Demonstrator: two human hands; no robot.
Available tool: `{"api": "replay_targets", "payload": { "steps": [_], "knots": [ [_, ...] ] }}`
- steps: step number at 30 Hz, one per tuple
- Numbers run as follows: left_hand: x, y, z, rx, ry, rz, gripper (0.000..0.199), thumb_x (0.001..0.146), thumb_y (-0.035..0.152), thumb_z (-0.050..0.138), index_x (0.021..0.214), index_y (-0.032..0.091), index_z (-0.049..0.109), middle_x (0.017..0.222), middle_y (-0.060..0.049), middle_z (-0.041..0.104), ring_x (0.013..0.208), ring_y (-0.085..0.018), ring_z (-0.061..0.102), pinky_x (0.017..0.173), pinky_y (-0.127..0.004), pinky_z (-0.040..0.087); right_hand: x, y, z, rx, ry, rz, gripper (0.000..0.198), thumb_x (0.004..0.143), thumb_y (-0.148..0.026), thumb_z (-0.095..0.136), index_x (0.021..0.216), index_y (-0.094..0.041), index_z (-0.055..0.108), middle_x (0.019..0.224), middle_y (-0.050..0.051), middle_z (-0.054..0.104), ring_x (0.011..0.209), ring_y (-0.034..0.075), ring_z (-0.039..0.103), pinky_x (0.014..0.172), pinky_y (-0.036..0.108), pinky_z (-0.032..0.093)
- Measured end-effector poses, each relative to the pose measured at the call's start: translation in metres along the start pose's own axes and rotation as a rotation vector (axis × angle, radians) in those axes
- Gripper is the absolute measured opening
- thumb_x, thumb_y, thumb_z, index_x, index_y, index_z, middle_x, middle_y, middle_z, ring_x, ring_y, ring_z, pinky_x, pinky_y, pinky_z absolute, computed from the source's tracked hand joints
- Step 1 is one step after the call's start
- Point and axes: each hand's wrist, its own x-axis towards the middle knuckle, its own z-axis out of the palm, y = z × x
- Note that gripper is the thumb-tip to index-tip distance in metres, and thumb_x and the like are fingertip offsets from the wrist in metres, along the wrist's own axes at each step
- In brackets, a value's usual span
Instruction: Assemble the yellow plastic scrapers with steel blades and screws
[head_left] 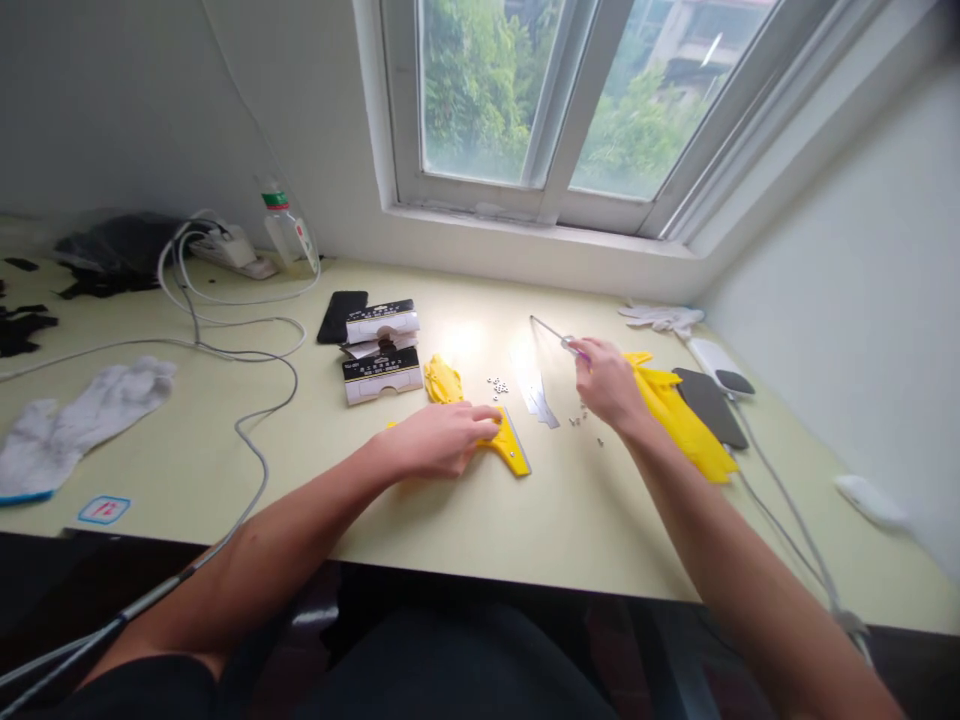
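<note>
My left hand (439, 438) lies flat on a yellow scraper (510, 447) in the middle of the pale table (315, 470), pressing it down. My right hand (609, 383) is raised a little over the table and grips a thin screwdriver (551, 332) whose metal shaft points up and to the left. Several tiny screws (497, 385) lie between the two hands, and a few more lie just below my right hand. Thin metal blades (538, 400) rest beside the scraper's head. More yellow scraper parts (686, 420) are stacked to the right of my right wrist.
Small printed boxes (381, 350) and a black phone (341, 315) lie left of centre. A white glove (75, 420) sits far left, a grey cable (255, 440) snakes across, and a bottle (289, 225) stands by the wall. Dark pads (709, 400) lie right.
</note>
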Motion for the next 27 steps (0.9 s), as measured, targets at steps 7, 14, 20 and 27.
{"api": "replay_targets", "payload": {
  "steps": [7, 14, 20, 27],
  "knots": [
    [0.000, 0.000, 0.003, 0.038, 0.001, 0.002, 0.031, 0.085, 0.008, 0.053, 0.111, 0.022, 0.063, 0.136, -0.007, 0.058, 0.117, -0.023, 0.061, 0.094, -0.033, 0.052, 0.017, 0.000, 0.032, 0.022, -0.172, 0.051, 0.040, 0.084, -0.009, 0.044, 0.115, -0.014, 0.069, 0.125, 0.016, 0.063, 0.118, 0.026, 0.059, 0.108, 0.041, 0.043],
    [0.002, 0.000, 0.000, 0.072, 0.047, 0.007, 0.027, 0.087, 0.010, 0.050, 0.108, 0.020, 0.064, 0.134, -0.008, 0.060, 0.113, -0.022, 0.063, 0.086, -0.032, 0.054, -0.016, -0.021, 0.016, 0.299, -0.245, -0.118, 0.037, 0.091, -0.024, 0.047, 0.125, -0.024, 0.061, 0.138, 0.008, 0.057, 0.132, 0.024, 0.050, 0.115, 0.045, 0.038],
    [0.000, 0.001, -0.012, 0.110, 0.164, 0.039, 0.027, 0.091, 0.013, 0.047, 0.110, 0.021, 0.063, 0.137, -0.007, 0.057, 0.106, -0.020, 0.065, 0.077, -0.030, 0.055, -0.049, -0.013, 0.001, 0.801, -0.636, -0.179, 0.071, 0.082, -0.038, 0.070, 0.146, -0.033, 0.038, 0.154, 0.007, 0.039, 0.142, 0.024, 0.039, 0.118, 0.048, 0.034],
    [-0.003, -0.002, -0.012, 0.118, 0.202, 0.049, 0.027, 0.090, 0.014, 0.049, 0.110, 0.022, 0.064, 0.135, -0.007, 0.058, 0.103, -0.020, 0.066, 0.074, -0.030, 0.054, -0.048, -0.012, -0.009, 0.804, -0.776, -0.278, 0.104, 0.069, -0.039, 0.083, 0.153, -0.040, 0.022, 0.162, 0.004, 0.021, 0.149, 0.027, 0.025, 0.120, 0.048, 0.031]
  ]
}}
